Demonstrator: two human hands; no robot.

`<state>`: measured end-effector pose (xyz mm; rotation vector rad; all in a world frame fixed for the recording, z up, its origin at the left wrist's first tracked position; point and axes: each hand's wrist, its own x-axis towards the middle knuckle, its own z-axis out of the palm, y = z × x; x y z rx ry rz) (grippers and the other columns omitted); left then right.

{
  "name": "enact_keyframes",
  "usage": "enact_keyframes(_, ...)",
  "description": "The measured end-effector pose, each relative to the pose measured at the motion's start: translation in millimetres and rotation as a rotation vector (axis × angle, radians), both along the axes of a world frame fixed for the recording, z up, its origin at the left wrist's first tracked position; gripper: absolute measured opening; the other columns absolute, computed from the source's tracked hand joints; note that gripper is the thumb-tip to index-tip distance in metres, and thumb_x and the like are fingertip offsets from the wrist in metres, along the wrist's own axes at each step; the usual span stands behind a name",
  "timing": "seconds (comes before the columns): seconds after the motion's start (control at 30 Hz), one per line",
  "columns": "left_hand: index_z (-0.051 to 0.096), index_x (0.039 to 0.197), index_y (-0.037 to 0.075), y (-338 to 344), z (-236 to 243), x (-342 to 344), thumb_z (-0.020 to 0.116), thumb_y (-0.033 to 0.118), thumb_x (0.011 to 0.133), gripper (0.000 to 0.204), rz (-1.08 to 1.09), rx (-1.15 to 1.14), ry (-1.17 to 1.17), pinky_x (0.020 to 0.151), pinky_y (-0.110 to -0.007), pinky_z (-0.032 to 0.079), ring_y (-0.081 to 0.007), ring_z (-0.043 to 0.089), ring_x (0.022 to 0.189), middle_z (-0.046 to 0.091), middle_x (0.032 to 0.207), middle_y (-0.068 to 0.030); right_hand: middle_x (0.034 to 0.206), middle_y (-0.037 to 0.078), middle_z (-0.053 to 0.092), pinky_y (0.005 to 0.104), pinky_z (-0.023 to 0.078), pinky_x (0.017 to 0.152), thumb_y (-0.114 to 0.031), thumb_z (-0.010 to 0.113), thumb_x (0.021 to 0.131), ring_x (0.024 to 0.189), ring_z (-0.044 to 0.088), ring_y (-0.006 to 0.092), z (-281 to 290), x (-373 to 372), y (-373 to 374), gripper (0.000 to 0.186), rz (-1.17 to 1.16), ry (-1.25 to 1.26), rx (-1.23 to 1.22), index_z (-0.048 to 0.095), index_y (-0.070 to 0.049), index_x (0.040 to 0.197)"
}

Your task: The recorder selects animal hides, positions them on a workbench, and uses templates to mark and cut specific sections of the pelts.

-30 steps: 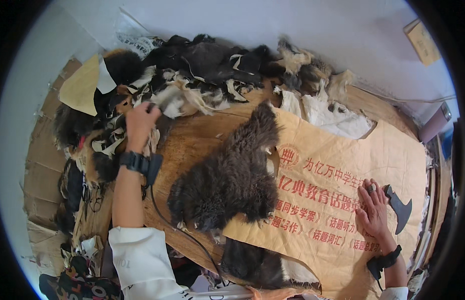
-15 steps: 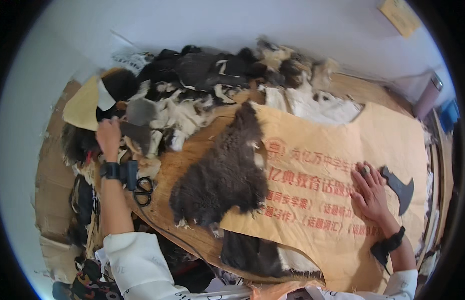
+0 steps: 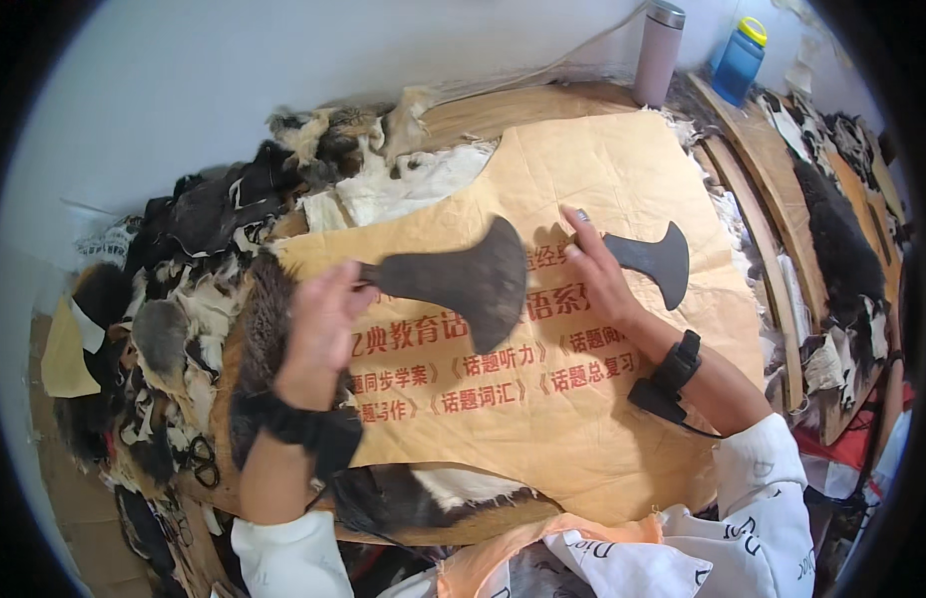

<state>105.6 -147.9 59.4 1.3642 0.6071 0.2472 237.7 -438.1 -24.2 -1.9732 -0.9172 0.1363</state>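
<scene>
My left hand [image 3: 328, 321], slightly blurred, is closed around the handle of a wide dark knife [image 3: 463, 282] with a flared, curved cutting edge. The knife is above a large tan paper sheet [image 3: 582, 154] with red print. A smaller dark knife [image 3: 652, 261] of similar axe-like shape is at my right hand [image 3: 602, 269], whose fingers curl around its handle end. Under the left forearm lies a dark brown fur piece [image 3: 264, 334], partly covered by the arm. Black-and-white fur [image 3: 413, 495] shows below the sheet's lower edge.
Fur and hide scraps [image 3: 184, 309] are heaped along the left and back. A pinkish flask [image 3: 659, 55] and a blue bottle [image 3: 739, 65] with a yellow lid stand at the back right. Wooden boards [image 3: 762, 169] line the right side. A black cord [image 3: 201, 463] lies at left.
The view has swung right. My left hand has come from the scrap pile to over the paper with the larger knife. My right hand, flat on the paper before, now grips the smaller knife.
</scene>
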Motion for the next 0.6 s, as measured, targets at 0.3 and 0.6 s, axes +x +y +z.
enact_keyframes(0.3, 0.061, 0.092, -0.001, -1.4, -15.5, -35.0, 0.057, 0.013, 0.080, 0.019, -0.324, 0.876, 0.308, 0.066, -0.025, 0.047, -0.0181, 0.061, 0.072, 0.061, 0.088, -0.0092, 0.131, 0.015, 0.041, 0.0336, 0.023, 0.103, -0.023, 0.038, 0.091, 0.124, 0.033, 0.0263, 2.6, 1.0, -1.2, 0.044, 0.015, 0.277, 0.258, 0.037, -0.001, 0.129)
enact_keyframes(0.6, 0.067, 0.093, 0.006, 61.8, -3.1, -180.7, 0.071, 0.012, 0.063, 0.031, -0.383, 1.319, 0.369, 0.082, -0.033, 0.044, -0.0253, 0.053, 0.096, 0.062, 0.096, -0.0083, 0.112, 0.015, 0.055, 0.0411, 0.031, 0.097, -0.019, 0.050, 0.085, 0.116, 0.039, 0.0352, 12.6, -7.4, 10.8, 0.034, 0.083, -0.012, -0.051, 0.052, -0.005, 0.115)
